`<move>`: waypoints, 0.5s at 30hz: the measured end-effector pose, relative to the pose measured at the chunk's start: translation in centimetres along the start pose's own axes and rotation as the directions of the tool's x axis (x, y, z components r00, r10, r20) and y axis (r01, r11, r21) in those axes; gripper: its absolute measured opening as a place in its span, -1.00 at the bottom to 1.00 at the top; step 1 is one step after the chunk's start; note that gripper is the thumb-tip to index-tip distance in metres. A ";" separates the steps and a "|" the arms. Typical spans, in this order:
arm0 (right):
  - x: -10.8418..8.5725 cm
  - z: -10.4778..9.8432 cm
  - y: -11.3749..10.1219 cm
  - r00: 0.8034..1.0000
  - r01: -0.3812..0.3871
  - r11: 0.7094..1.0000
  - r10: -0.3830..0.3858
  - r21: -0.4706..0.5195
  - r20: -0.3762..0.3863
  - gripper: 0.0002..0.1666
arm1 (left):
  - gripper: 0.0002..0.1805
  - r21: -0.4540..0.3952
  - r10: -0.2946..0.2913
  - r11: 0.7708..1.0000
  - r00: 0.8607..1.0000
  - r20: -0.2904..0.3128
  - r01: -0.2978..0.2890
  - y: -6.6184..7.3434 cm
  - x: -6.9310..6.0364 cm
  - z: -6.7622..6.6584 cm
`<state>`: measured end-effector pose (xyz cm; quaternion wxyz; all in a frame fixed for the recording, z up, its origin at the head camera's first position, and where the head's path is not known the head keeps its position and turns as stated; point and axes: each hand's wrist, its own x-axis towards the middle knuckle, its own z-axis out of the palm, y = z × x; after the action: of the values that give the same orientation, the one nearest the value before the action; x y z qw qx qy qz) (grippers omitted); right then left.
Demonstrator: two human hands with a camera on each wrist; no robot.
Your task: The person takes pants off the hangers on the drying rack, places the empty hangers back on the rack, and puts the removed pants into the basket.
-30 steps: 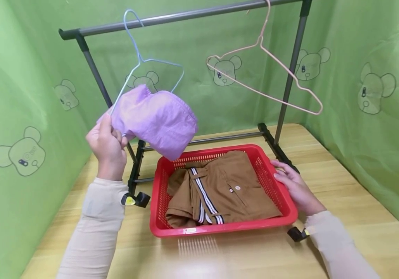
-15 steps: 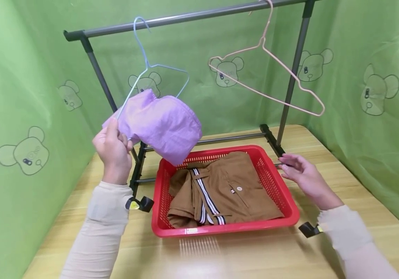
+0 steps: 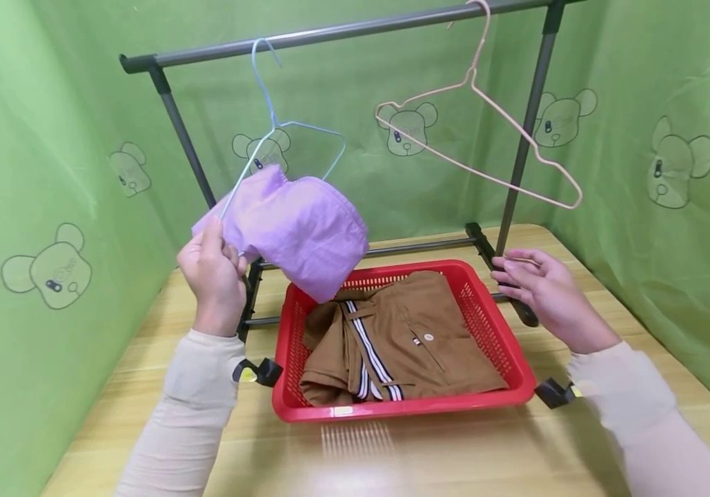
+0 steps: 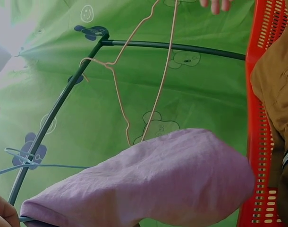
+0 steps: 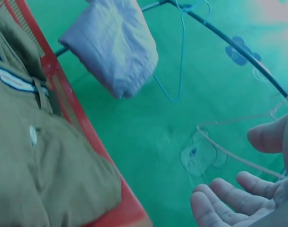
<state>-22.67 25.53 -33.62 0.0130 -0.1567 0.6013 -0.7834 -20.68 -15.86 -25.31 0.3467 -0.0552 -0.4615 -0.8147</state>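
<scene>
My left hand (image 3: 213,276) grips a light-blue wire hanger (image 3: 270,110) by its lower left corner. A folded purple cloth garment (image 3: 305,221) drapes over the hanger's lower part, and it hides much of the bottom bar. In the head view the hook's top overlaps the rack rail (image 3: 355,29); whether it touches is unclear. My right hand (image 3: 550,297) is held out with relaxed fingers (image 5: 243,194), touching nothing, just right of a red plastic basket (image 3: 404,408). Brown trousers (image 3: 448,345) with a striped waistband lie folded in the basket.
A pink wire hanger (image 3: 479,172) hangs from the rail, right of the blue one. The dark metal rack stands behind the basket, its base bar (image 3: 423,246) on the wooden table (image 3: 429,462). Green cloth walls (image 3: 50,172) with bear drawings enclose the space.
My right hand has let go of the basket's right rim and moved up and to the right. The left hand, with hanger and garment, has shifted slightly right and down.
</scene>
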 end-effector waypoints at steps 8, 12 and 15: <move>1.4 3.2 -0.5 0.997 -0.071 0.995 0.072 -0.066 0.012 -0.69 | -0.46 -0.016 0.000 1.000 1.000 -0.001 0.000 0.0 -0.7 0.3; 2.2 4.7 -0.4 0.990 -0.140 0.989 0.141 -0.057 0.024 -0.69 | -0.46 -0.031 0.005 1.000 1.000 0.002 -0.005 0.0 -1.1 0.5; 2.9 5.9 -0.2 0.983 -0.179 0.982 0.181 -0.057 0.031 -0.69 | -0.46 -0.031 0.008 0.999 1.000 0.004 -0.008 0.0 -1.4 0.6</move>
<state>-23.86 19.47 -31.44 0.0904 -0.1160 0.6336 -0.7596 -19.78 -14.64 -25.54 0.3482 -0.0642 -0.4492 -0.8203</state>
